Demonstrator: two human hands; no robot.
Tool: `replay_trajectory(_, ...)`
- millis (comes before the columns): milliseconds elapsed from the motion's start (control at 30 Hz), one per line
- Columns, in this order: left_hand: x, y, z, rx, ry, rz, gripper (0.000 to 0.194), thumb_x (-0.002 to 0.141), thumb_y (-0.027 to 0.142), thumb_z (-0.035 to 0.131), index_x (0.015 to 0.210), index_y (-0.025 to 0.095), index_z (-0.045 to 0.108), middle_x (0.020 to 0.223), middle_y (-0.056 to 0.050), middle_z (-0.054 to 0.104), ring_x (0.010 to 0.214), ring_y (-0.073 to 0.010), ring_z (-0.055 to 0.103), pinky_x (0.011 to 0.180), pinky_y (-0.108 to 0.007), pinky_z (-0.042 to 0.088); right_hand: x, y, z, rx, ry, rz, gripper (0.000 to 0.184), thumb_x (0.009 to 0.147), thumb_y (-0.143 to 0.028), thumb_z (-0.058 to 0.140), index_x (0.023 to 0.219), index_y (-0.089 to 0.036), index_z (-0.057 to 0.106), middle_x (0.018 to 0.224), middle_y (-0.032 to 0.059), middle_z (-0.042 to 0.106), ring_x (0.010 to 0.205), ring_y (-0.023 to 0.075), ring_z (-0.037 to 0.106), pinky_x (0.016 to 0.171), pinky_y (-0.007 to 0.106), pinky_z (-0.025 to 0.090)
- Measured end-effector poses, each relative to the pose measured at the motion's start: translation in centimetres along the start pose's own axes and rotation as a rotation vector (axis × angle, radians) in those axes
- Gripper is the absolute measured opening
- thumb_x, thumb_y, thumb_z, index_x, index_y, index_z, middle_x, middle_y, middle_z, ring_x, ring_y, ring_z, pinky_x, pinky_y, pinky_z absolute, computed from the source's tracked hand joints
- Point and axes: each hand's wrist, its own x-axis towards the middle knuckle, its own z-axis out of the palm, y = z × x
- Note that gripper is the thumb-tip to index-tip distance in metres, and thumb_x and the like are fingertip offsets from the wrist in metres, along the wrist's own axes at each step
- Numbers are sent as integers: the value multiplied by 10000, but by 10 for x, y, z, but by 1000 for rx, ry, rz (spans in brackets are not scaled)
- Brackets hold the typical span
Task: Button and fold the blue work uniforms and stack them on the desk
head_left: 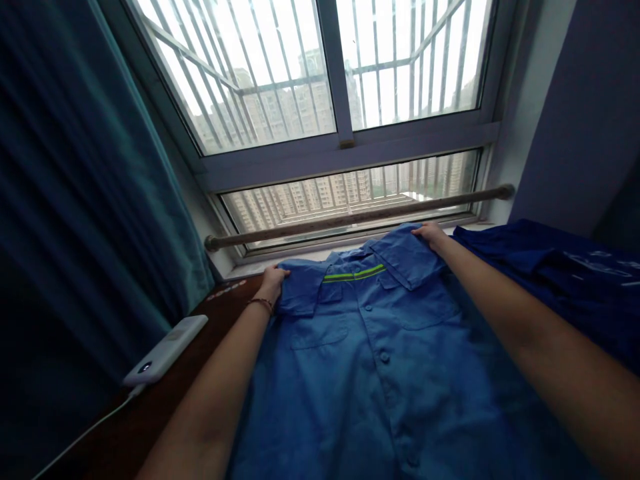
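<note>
A blue button-up work shirt (380, 360) lies flat, front up, on a dark wooden surface (150, 407), its collar toward the window. A bright green stripe (354, 273) shows inside the collar. My left hand (274, 279) grips the shirt's left shoulder near the collar, fingers closed on the cloth. My right hand (429, 235) holds the right shoulder edge, fingers curled on the fabric. A thin cord bracelet circles my left wrist.
A white power bank (166, 351) with a white cable lies on the wood at left. A teal curtain (85, 200) hangs at left. Darker blue clothing (560, 280) is piled at right. A wooden rod (360, 215) runs along the barred window.
</note>
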Motion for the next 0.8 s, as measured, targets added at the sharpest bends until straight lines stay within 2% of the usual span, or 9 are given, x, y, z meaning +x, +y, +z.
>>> replay_trajectory(167, 3, 68, 5, -176, 76, 188, 375, 552, 24, 578, 912, 124, 562, 679, 16, 600, 606, -103, 580, 670, -269, 488, 3, -74, -5, 93, 2, -212, 189, 671, -19, 562, 845, -93, 570, 558, -31, 574, 498, 73, 527, 583, 224, 467)
replay_trajectory(267, -22, 96, -8, -347, 35, 265, 394, 541, 9, 582, 919, 119, 552, 689, 25, 593, 607, -91, 575, 687, -254, 477, -20, -109, -25, 148, -73, -306, 178, 712, -16, 537, 871, -92, 562, 641, -16, 597, 561, 66, 553, 643, 230, 460)
replay_trajectory(333, -48, 99, -21, -411, -27, 288, 385, 526, 11, 597, 895, 115, 556, 695, 23, 595, 610, -95, 575, 695, -258, 472, -46, -116, -44, 155, -140, -316, 161, 729, -7, 514, 839, -109, 571, 700, -1, 615, 601, 67, 568, 672, 229, 454)
replay_trajectory(433, -99, 77, -42, -368, -90, 296, 395, 500, 51, 643, 878, 123, 557, 743, 15, 615, 647, -107, 583, 702, -248, 468, -97, -97, -78, 125, -227, -262, 194, 719, 8, 496, 790, -145, 591, 780, 19, 642, 658, 84, 592, 699, 224, 458)
replay_trajectory(533, -161, 33, -66, -262, -69, 231, 443, 467, 81, 677, 886, 134, 545, 743, 16, 627, 652, -127, 591, 663, -236, 474, -156, -48, -113, 62, -274, -175, 187, 654, -24, 567, 783, -151, 614, 770, 42, 657, 705, 147, 617, 707, 266, 481)
replay_trajectory(567, -181, 17, -74, -208, -114, 186, 458, 475, 104, 689, 906, 144, 538, 761, 11, 635, 656, -138, 598, 651, -242, 478, -175, -29, -125, 0, -289, -113, 187, 620, -57, 612, 781, -153, 618, 746, 36, 662, 699, 163, 622, 706, 274, 487)
replay_trajectory(633, -214, -12, -92, -63, -251, 33, 480, 482, 136, 714, 924, 146, 530, 773, -8, 649, 652, -163, 612, 627, -258, 485, -207, 8, -145, -89, -419, 22, 291, 613, -158, 651, 901, -169, 614, 792, 30, 671, 762, 211, 628, 735, 317, 495)
replay_trajectory(700, -233, -30, -110, 20, -319, -96, 545, 442, 134, 748, 934, 147, 514, 744, -17, 656, 646, -186, 621, 621, -280, 494, -227, 33, -162, -190, -516, 119, 426, 572, -212, 687, 987, -183, 595, 843, 29, 673, 819, 254, 621, 759, 345, 499)
replay_trajectory(800, -237, -33, -126, 59, -441, -236, 659, 421, 153, 781, 1010, 145, 488, 804, -55, 665, 725, -229, 634, 684, -334, 503, -238, 42, -177, -285, -600, 148, 700, 518, -219, 725, 1174, -213, 481, 987, 44, 643, 929, 276, 585, 811, 357, 485)
